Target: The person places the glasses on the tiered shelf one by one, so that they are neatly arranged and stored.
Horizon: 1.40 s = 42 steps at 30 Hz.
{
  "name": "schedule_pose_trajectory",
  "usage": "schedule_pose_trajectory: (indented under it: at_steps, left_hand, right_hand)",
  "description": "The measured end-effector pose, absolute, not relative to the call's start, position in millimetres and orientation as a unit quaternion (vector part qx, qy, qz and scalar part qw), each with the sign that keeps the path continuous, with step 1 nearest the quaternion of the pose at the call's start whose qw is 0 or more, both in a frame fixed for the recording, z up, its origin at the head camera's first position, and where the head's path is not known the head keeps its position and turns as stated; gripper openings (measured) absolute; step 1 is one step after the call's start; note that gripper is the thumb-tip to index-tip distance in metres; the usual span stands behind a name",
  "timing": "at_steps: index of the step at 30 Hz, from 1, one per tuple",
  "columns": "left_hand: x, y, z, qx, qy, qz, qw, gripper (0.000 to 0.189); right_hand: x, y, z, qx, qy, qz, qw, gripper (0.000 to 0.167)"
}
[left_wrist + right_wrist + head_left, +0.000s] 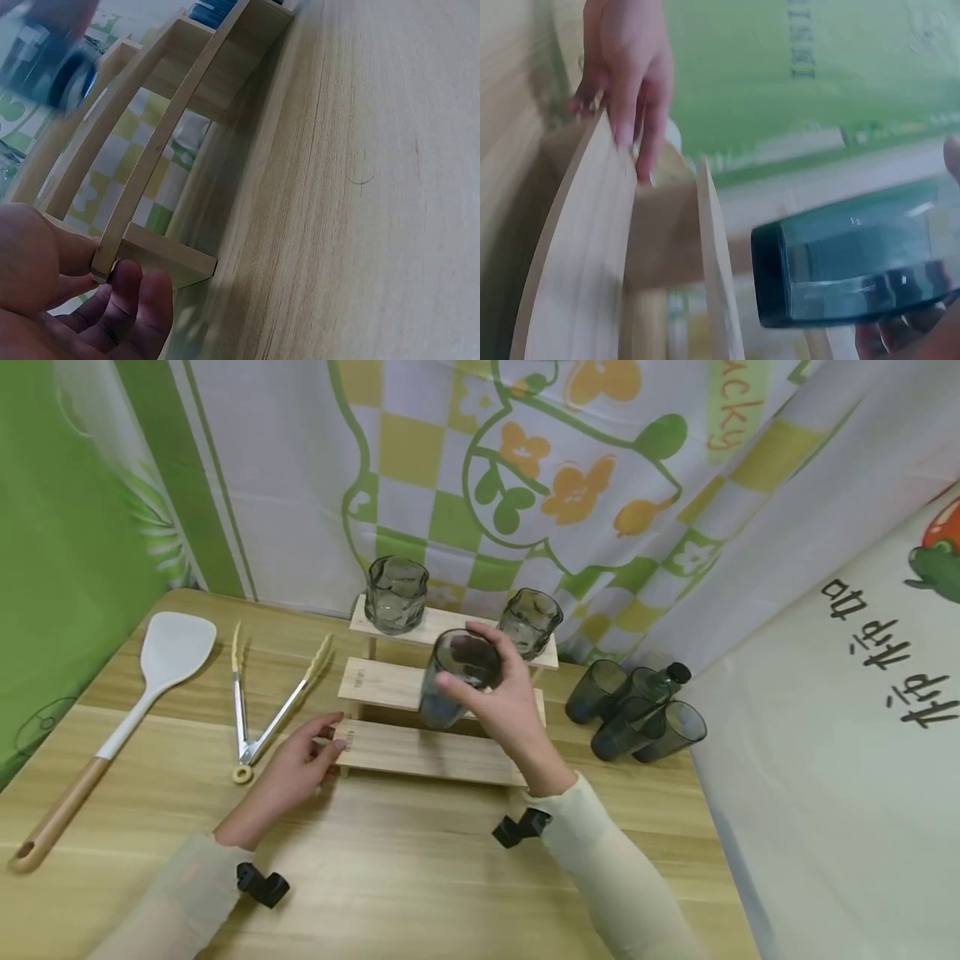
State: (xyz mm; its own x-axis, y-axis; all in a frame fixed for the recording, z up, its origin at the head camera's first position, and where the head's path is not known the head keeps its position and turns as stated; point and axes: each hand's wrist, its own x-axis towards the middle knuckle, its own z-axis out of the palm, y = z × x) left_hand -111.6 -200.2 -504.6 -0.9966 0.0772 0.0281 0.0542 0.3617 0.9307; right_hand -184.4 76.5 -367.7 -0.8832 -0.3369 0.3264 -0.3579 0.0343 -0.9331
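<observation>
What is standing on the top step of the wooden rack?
One wavy glass stands near the left end, another wavy glass near the right. Between them, the right hand and its held tumbler cover part of the top step, so that part cannot be seen.

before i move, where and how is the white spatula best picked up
Probably by the wooden handle, from above and the near side, with the left hand once it releases the rack: the spatula lies flat, slim handle toward you, broad head away.

Both cream sleeves (wrist-length) carry angular black devices.
</observation>
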Motion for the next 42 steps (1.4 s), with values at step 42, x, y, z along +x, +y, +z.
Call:
schedule_pose_trajectory:
  at_steps: [42]
  left_hand:
    - [-111, -199, -504, 0.026, 0.838, 0.544, 0.012, 0.045]
  right_hand:
    - [-192, 5, -397, 0.196, -0.811, 0.549, 0.043, 0.096]
